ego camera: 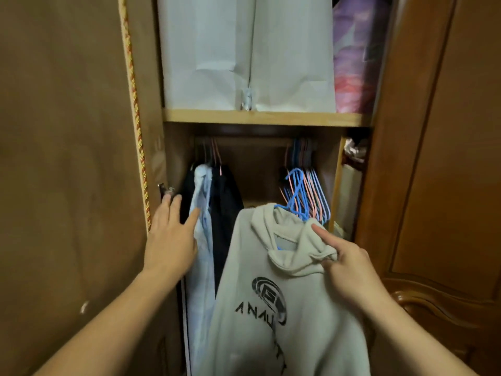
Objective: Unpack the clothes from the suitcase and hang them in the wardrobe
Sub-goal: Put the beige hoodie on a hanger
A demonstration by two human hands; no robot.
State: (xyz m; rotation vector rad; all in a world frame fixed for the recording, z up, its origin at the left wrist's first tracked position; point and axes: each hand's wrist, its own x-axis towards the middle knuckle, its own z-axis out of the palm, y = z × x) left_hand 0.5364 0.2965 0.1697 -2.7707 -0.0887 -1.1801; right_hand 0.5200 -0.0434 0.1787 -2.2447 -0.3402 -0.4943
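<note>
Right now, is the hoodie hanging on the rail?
No, the right hand holds the hoodie on its hanger below the rail.

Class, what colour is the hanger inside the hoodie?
Blue hanger, hoodie pale grey; head view.

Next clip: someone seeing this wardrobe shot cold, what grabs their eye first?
First the pale grey hoodie with a dark printed logo, front and centre on a blue hanger, its hood pinched by the right hand. Next the left hand, fingers spread against the hung light blue shirt at the rail's left end. Above the shelf stands a big white bag.
</note>
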